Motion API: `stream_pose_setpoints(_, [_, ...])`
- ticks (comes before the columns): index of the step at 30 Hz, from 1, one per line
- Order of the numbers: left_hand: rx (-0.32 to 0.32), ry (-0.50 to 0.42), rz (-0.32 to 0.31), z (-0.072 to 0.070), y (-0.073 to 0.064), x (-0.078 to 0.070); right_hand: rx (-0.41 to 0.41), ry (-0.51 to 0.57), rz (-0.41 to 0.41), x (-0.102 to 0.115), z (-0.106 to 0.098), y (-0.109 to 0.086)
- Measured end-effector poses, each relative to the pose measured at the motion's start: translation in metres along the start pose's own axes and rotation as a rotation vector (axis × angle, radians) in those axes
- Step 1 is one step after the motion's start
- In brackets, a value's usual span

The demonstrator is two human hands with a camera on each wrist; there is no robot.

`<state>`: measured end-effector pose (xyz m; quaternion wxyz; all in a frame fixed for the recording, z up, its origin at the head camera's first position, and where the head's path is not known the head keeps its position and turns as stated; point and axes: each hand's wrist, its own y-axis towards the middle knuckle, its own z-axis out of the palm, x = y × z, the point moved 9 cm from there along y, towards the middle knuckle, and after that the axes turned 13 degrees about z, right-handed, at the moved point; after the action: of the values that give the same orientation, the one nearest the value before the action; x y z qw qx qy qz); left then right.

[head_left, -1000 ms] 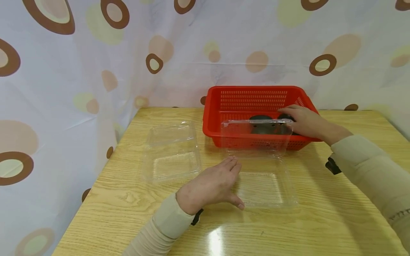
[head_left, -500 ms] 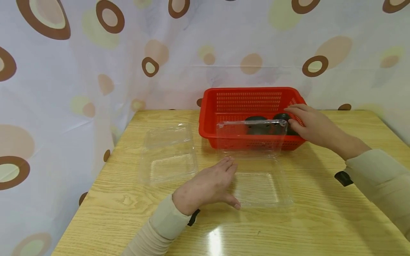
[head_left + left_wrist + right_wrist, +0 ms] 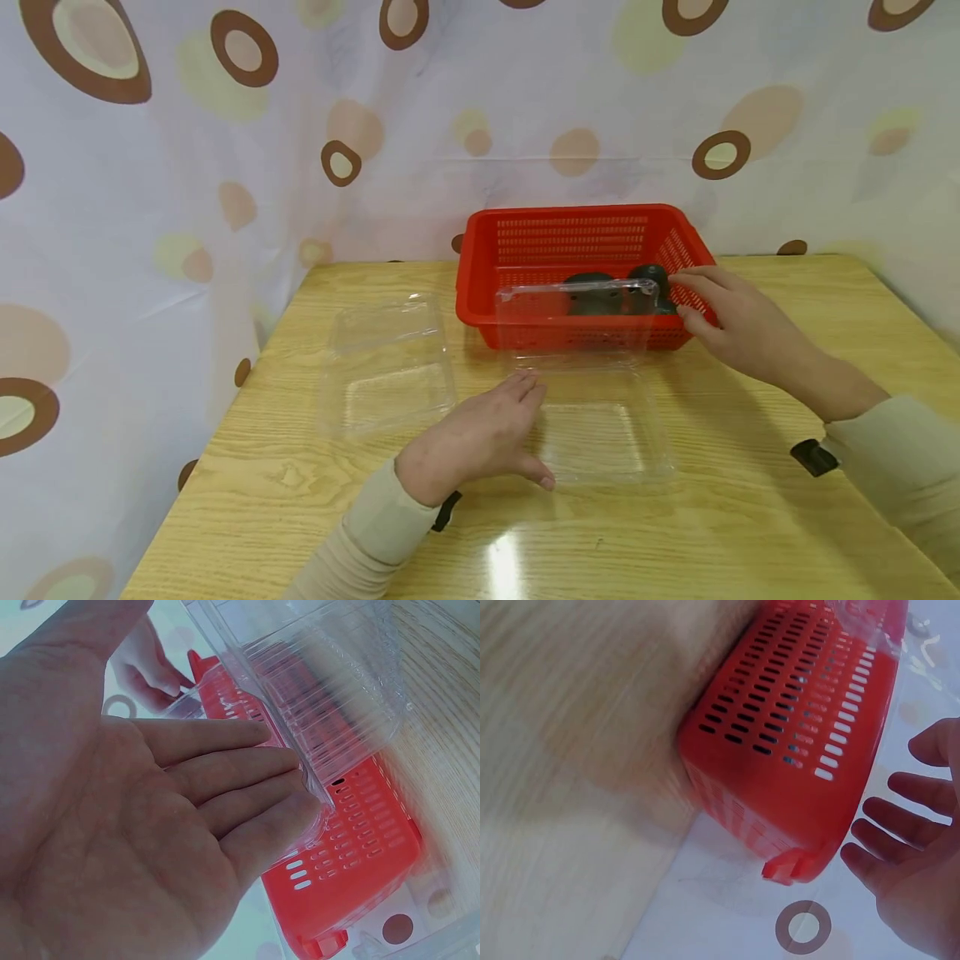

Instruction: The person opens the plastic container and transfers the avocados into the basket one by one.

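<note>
My left hand (image 3: 476,433) is at the left side of a clear plastic clamshell container (image 3: 592,442), its fingers straight and its thumb stretched toward the near edge. In the left wrist view the fingertips (image 3: 304,802) overlap the clear plastic edge. The container's lid stands raised in front of a red slotted basket (image 3: 480,267). My right hand (image 3: 750,333) hovers at the basket's right rim, with loosely bent fingers and nothing held. Inside the basket lie a larger dark rounded thing (image 3: 588,277) and a smaller dark round one (image 3: 649,273), partly seen through the lid.
A second clear clamshell container (image 3: 397,396) lies with its lid raised on the left of the wooden table (image 3: 285,492). A patterned curtain (image 3: 420,183) hangs close behind the table's back edge and along its left side.
My right hand has drawn back to the right, from over the small dark thing in the basket to the right rim. The left hand stays beside the container. The head view has shifted slightly.
</note>
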<state>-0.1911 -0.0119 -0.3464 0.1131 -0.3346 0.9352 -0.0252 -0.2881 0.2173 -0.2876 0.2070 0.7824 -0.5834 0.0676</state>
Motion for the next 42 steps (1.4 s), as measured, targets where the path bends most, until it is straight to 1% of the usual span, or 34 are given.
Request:
stream_pose_setpoints(4, [0.004,-0.002,-0.009,0.001,-0.001,0.001,-0.014,0.006,-0.024,0.006,0.005,-0.011])
stream_pose_setpoints(11, [-0.011,0.009,0.001,0.001,-0.001,-0.001,-0.058,0.023,-0.067,0.018,0.006,-0.035])
stream_pose_setpoints(19, [-0.017,0.007,0.008,-0.002,-0.003,-0.002,-0.104,0.048,-0.089,0.033,0.005,-0.059])
stream_pose_setpoints(22, [-0.017,0.005,0.014,-0.002,-0.003,-0.002,-0.127,0.042,-0.132,0.042,0.007,-0.069])
stream_pose_setpoints(25, [-0.013,0.004,0.02,-0.002,-0.002,-0.003,-0.128,0.034,-0.171,0.052,0.012,-0.078])
stream_pose_setpoints(26, [-0.011,0.006,0.021,-0.002,-0.002,-0.003,-0.119,0.031,-0.18,0.055,0.014,-0.081])
stream_pose_setpoints(28, [-0.008,0.012,0.023,-0.002,-0.001,-0.003,-0.074,0.034,-0.179,0.06,0.021,-0.086])
stream_pose_setpoints(32, [0.001,0.022,0.022,-0.002,0.001,-0.004,0.028,0.031,-0.156,0.067,0.037,-0.093])
stream_pose_setpoints(35, [0.004,0.026,0.015,-0.002,0.001,-0.004,0.089,0.021,-0.143,0.07,0.051,-0.096])
stream_pose_setpoints(38, [0.002,0.026,0.012,-0.002,0.001,-0.004,0.129,0.008,-0.144,0.073,0.062,-0.098])
stream_pose_setpoints(42, [-0.004,0.032,0.016,-0.003,0.001,-0.004,0.141,-0.022,-0.158,0.074,0.073,-0.098])
